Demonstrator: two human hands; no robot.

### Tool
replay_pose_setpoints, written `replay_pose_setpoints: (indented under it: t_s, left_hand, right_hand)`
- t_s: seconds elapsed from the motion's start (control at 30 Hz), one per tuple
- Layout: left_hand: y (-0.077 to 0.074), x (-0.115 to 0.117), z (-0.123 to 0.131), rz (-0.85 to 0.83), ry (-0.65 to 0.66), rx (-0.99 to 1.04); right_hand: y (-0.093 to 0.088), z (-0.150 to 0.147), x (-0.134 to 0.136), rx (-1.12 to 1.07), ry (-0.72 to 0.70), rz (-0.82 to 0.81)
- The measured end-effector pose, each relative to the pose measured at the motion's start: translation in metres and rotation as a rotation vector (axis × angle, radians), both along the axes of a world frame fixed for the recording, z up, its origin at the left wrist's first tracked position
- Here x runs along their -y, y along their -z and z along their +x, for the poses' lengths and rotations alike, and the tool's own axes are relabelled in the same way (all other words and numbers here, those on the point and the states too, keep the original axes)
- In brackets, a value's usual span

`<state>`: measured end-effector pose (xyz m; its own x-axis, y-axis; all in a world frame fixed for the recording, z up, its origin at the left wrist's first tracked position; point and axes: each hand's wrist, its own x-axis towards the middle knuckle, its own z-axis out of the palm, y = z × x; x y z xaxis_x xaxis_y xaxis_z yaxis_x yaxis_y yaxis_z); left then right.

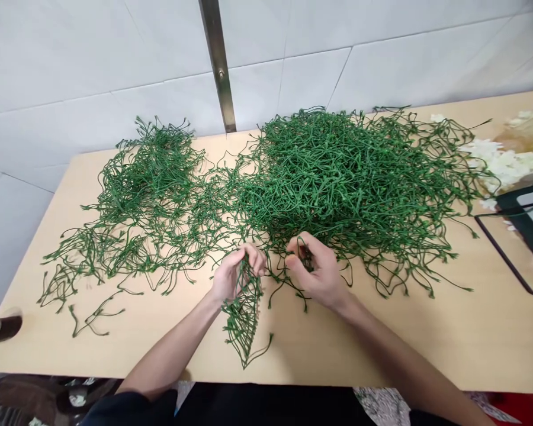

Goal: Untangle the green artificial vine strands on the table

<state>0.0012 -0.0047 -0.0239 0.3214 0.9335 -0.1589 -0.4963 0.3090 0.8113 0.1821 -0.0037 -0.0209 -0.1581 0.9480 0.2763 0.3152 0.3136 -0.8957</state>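
Green artificial stems point(324, 177) lie in a large tangled heap at the centre right of the wooden table. A smaller heap of green stems point(153, 171) sits to its left, with looser stems between the two. My left hand point(237, 273) is closed around a bundle of joined green stems point(243, 328), which hangs down toward the table's front edge and narrows to a point. At the near edge of the large heap, my right hand point(314, 267) is curled with thumb and fingers pinching a green stem.
White flowers point(501, 163) and a dark-framed object point(526, 222) are at the right of the table point(337, 355). A cup of dark liquid point(2, 329) stands at the left edge. A tiled wall with a metal strip point(220, 71) rises behind.
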Motion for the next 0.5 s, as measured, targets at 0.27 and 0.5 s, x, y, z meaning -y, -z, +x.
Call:
replay_pose_setpoints:
  t_s: [0.27, 0.5]
  left_hand:
    - [0.005, 0.001, -0.005, 0.023, -0.017, -0.205]
    - [0.019, 0.0, -0.007, 0.09, -0.061, -0.189]
  right_hand:
    - [0.006, 0.016, -0.008, 0.288, -0.004, 0.188]
    - [-0.004, 0.017, -0.007, 0.444, 0.061, 0.291]
